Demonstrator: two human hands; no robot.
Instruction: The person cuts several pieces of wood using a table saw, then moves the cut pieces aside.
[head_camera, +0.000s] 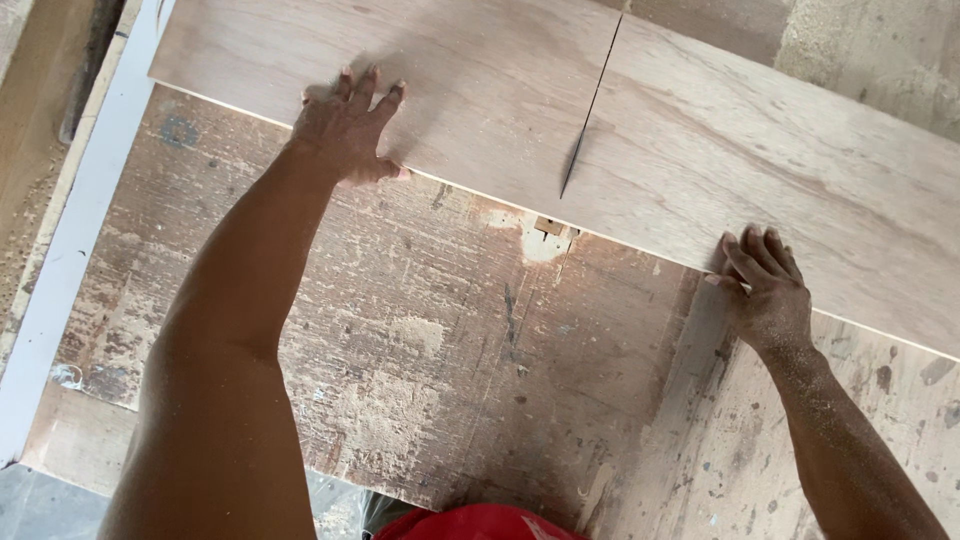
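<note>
A wide, pale plywood board lies across a worn saw table. A thin saw blade stands in a narrow cut that runs from the board's near edge to its far edge. My left hand rests flat on the board left of the cut, fingers spread, thumb at the near edge. My right hand presses with its fingers on the board's near edge, right of the cut. Both forearms are dusted with sawdust.
The table top is scratched, stained and strewn with sawdust, with a small slot around the blade. A white strip runs along the left side. Red cloth shows at the bottom edge. A sawdust-covered surface lies at the top right.
</note>
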